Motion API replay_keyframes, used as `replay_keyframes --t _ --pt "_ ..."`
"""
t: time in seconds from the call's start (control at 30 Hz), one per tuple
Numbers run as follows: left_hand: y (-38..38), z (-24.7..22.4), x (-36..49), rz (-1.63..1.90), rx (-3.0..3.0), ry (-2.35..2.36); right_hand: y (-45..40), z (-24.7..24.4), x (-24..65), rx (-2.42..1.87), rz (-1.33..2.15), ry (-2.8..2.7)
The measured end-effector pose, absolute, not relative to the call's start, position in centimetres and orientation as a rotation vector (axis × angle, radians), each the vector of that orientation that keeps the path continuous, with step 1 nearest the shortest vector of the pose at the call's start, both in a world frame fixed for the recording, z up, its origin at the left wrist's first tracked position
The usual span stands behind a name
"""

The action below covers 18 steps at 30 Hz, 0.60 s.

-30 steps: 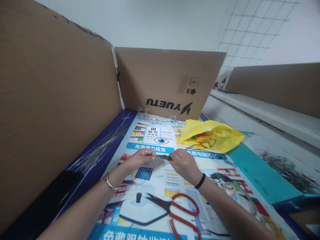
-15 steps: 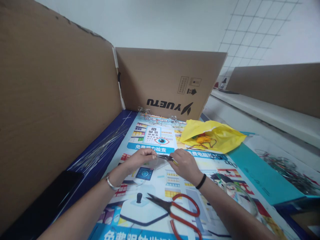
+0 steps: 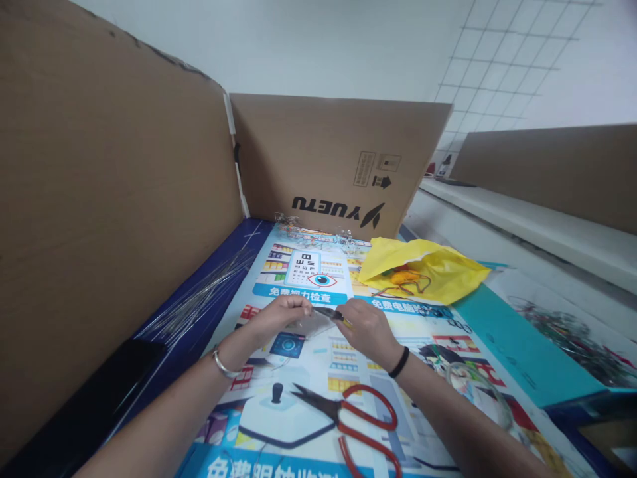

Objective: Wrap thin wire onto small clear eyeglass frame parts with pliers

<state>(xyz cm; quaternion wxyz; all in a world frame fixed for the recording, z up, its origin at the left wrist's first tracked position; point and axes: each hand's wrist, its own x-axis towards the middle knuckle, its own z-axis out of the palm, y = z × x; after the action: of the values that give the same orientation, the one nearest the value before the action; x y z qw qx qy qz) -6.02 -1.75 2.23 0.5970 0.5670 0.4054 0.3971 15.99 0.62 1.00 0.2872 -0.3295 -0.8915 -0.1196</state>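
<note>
My right hand (image 3: 369,326) is closed around a small pair of pliers (image 3: 328,313); the dark jaws point left and a bit of yellow handle shows. My left hand (image 3: 283,315) is in a pinch right at the tip of the jaws. What its fingers hold is too small to make out, though a faint thin wire seems to hang below. Nearer to me lie scissors (image 3: 340,413) with red loop handles, blades partly apart, on the printed poster sheet (image 3: 303,362).
A yellow bag (image 3: 442,269) with orange cord inside lies at the right. Long thin metal wires (image 3: 199,299) stretch along the left beside a black object (image 3: 107,382). Cardboard panels (image 3: 279,146) stand behind and left. Tangled wire pieces (image 3: 288,224) sit at the back; more wires (image 3: 572,338) lie far right.
Both hands stay in nearly the same place. The pliers and my right hand have turned very slightly; nothing has been let go.
</note>
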Motion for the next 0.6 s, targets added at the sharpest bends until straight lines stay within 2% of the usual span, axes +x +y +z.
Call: replay_keyframes --t 0.47,0.6 --pt "-1.5 2.5 -6.6 0.959 1.288 0.992 1.5 1.8 17.2 -0.761 -0.453 -2.461" --pt "-1.6 2.8 -6.8 0.986 1.261 0.958 2.1 1.8 17.8 -0.686 -0.368 -2.401"
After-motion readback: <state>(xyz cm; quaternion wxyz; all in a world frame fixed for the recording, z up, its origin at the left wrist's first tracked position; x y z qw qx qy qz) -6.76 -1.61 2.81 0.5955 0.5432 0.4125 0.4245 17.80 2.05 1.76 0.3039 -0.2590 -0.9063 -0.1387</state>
